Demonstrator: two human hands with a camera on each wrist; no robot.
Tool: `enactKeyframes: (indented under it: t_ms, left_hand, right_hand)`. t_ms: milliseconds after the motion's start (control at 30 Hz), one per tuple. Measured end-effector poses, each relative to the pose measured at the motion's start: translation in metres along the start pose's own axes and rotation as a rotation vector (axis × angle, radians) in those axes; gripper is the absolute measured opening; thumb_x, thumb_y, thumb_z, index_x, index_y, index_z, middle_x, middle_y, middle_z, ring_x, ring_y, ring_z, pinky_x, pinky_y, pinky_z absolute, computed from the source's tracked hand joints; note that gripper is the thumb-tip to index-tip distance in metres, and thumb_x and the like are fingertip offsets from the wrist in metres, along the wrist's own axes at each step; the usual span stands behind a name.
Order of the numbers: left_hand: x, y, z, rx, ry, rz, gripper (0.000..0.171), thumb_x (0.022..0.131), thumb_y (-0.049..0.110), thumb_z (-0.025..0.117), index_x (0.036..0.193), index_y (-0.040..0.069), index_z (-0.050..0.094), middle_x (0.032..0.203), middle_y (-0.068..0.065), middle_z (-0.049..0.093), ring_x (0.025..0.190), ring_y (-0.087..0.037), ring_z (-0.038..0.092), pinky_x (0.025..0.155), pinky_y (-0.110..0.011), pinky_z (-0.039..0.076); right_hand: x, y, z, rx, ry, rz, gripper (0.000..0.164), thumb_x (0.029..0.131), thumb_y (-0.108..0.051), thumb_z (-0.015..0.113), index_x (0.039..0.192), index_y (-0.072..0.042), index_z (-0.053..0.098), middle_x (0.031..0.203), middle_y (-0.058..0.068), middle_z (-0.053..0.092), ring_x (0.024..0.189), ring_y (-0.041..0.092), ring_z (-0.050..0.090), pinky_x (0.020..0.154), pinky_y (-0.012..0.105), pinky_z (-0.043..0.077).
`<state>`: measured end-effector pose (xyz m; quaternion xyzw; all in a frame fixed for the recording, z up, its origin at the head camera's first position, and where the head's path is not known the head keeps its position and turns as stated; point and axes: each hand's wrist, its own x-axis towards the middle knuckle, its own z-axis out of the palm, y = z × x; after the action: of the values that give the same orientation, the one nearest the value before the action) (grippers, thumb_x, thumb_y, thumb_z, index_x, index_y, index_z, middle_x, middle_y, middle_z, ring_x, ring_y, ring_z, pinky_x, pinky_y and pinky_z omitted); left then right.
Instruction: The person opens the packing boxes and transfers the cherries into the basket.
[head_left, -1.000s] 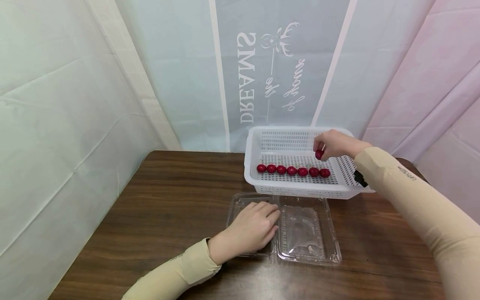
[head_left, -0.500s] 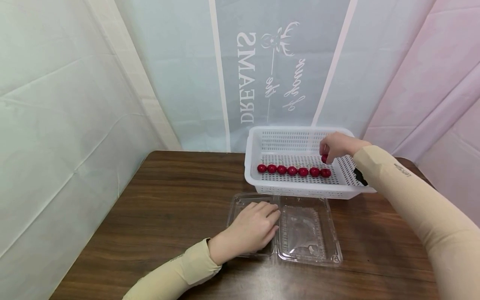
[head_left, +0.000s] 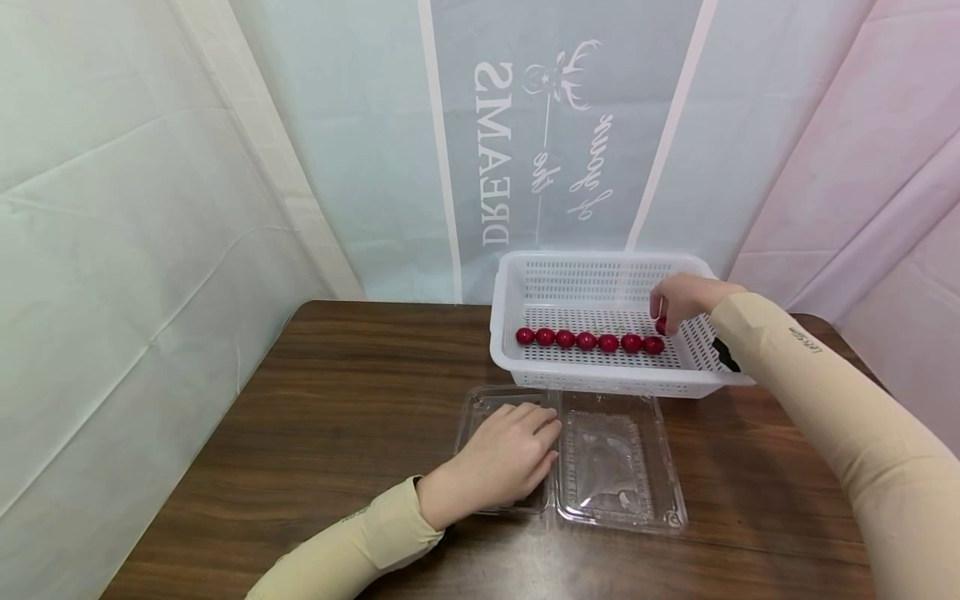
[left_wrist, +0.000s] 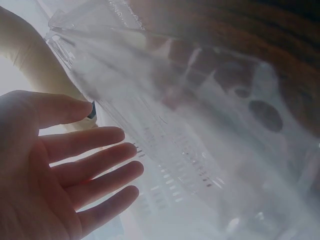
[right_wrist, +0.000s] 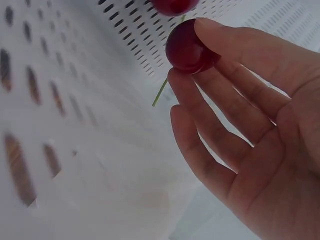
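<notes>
My right hand is inside the white perforated plastic basket, near its right end. Between thumb and fingertips it pinches a dark red cherry, whose green stem hangs below in the right wrist view. Several more cherries lie in one line along the basket floor, the rightmost just left of and nearer than the held one. In front of the basket, a clear plastic clamshell box lies unfolded. My left hand is over its left half, fingers extended and apart in the left wrist view; contact with the plastic cannot be made out.
Both containers stand on a dark wood-grain table. A printed grey curtain hangs right behind the basket, and pale cloth closes off the left side. The basket's raised walls surround the right hand.
My right hand has moved right, lower and nearer with the cherry, toward the right end of the row. The left hand and clamshell box have stayed put.
</notes>
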<state>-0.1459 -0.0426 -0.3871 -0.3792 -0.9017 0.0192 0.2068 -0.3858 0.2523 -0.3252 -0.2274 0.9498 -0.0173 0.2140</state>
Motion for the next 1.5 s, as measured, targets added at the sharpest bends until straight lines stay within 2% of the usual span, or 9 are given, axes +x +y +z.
enactKeyframes:
  t_ms: [167,433,733,1000,1200,1500]
  left_hand:
    - [-0.001,0.000,-0.001,0.005,-0.006,-0.005,0.032,0.090,0.033,0.057,0.113,0.012,0.066,0.117,-0.002,0.064,0.108,-0.017,0.059,0.085,-0.029,0.048]
    - [-0.002,0.001,-0.002,0.005,-0.002,-0.002,0.032,0.090,0.033,0.058,0.112,0.012,0.066,0.117,-0.002,0.064,0.108,-0.017,0.059,0.086,-0.029,0.048]
    - [-0.002,0.001,-0.003,0.007,-0.008,-0.001,0.032,0.090,0.033,0.058,0.113,0.012,0.066,0.117,-0.002,0.064,0.108,-0.017,0.059,0.086,-0.029,0.048]
    - [-0.003,0.002,-0.003,0.002,-0.011,-0.001,0.032,0.090,0.034,0.057,0.113,0.012,0.065,0.118,-0.001,0.064,0.109,-0.017,0.058,0.086,-0.030,0.048]
    - [-0.003,0.002,-0.003,0.006,-0.008,-0.001,0.032,0.090,0.034,0.057,0.113,0.012,0.066,0.118,-0.001,0.064,0.109,-0.017,0.058,0.086,-0.030,0.048]
    - [-0.003,0.002,-0.002,0.005,-0.006,0.007,0.032,0.091,0.033,0.057,0.113,0.012,0.066,0.117,-0.002,0.064,0.108,-0.017,0.059,0.085,-0.030,0.048]
  right_hand:
    - [-0.002,0.001,0.001,0.023,-0.021,0.004,0.035,0.064,-0.006,0.077,0.098,-0.002,0.066,0.092,0.009,0.067,0.083,0.024,0.059,0.070,0.036,0.050]
    - [-0.002,0.002,0.005,0.094,-0.085,0.033,0.037,0.063,-0.004,0.078,0.098,-0.003,0.066,0.094,0.010,0.064,0.087,0.027,0.057,0.073,0.040,0.050]
    - [0.002,0.006,0.011,0.090,-0.115,0.036,0.035,0.062,-0.005,0.080,0.095,-0.007,0.066,0.094,0.009,0.063,0.089,0.025,0.056,0.073,0.036,0.049]
    - [0.002,0.009,0.019,0.161,-0.165,0.099,0.044,0.057,-0.005,0.079,0.098,-0.007,0.065,0.093,0.011,0.061,0.084,0.027,0.062,0.068,0.036,0.055]
    - [0.002,0.009,0.019,0.137,-0.168,0.104,0.042,0.059,-0.004,0.080,0.099,-0.007,0.065,0.093,0.010,0.062,0.085,0.026,0.060,0.069,0.035,0.053]
    - [0.002,0.011,0.022,0.178,-0.194,0.105,0.038,0.065,-0.004,0.078,0.101,-0.006,0.064,0.097,0.012,0.060,0.088,0.027,0.058,0.073,0.039,0.053]
